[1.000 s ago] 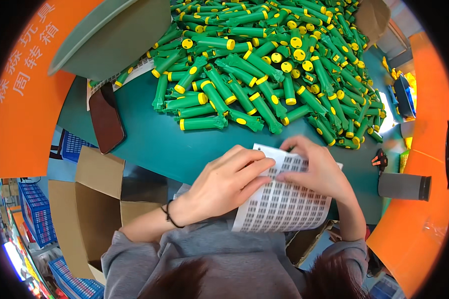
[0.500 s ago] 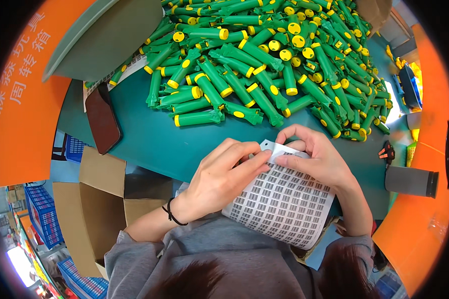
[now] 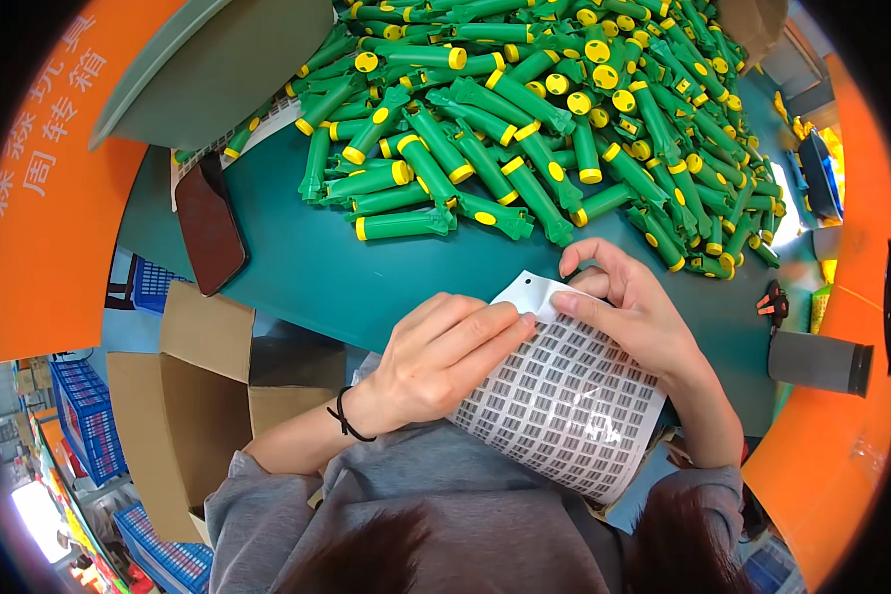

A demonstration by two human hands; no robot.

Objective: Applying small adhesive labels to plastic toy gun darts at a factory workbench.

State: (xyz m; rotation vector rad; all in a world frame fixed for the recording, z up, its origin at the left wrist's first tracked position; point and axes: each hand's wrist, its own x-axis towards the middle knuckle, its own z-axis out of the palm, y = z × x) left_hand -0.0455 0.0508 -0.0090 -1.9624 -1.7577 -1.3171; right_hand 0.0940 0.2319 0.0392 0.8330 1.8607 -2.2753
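A white sheet of small printed stickers (image 3: 574, 406) curves between my two hands, its blank top corner with a round hole pointing away from me. My left hand (image 3: 445, 361), a black band on its wrist, pinches the sheet near that corner, fingers pressed together. On the other side my right hand (image 3: 629, 309) holds the sheet, thumb on the printed face and other fingers bent at its upper edge and behind. Whether a loose sticker lies between the left fingertips is hidden. Beyond both hands lies a big heap of green tubes (image 3: 540, 193) with yellow caps.
A brown phone-like case (image 3: 211, 233) lies on the green table (image 3: 307, 282) at left, near a grey-green bin (image 3: 218, 84). At lower left stands an open cardboard box (image 3: 203, 411). A grey cup (image 3: 817, 361) and black-orange snips (image 3: 773, 302) are at right.
My left fingers have drawn slightly left and down, showing more of the sheet's blank corner. My right hand keeps its hold. The whole view has shifted a little.
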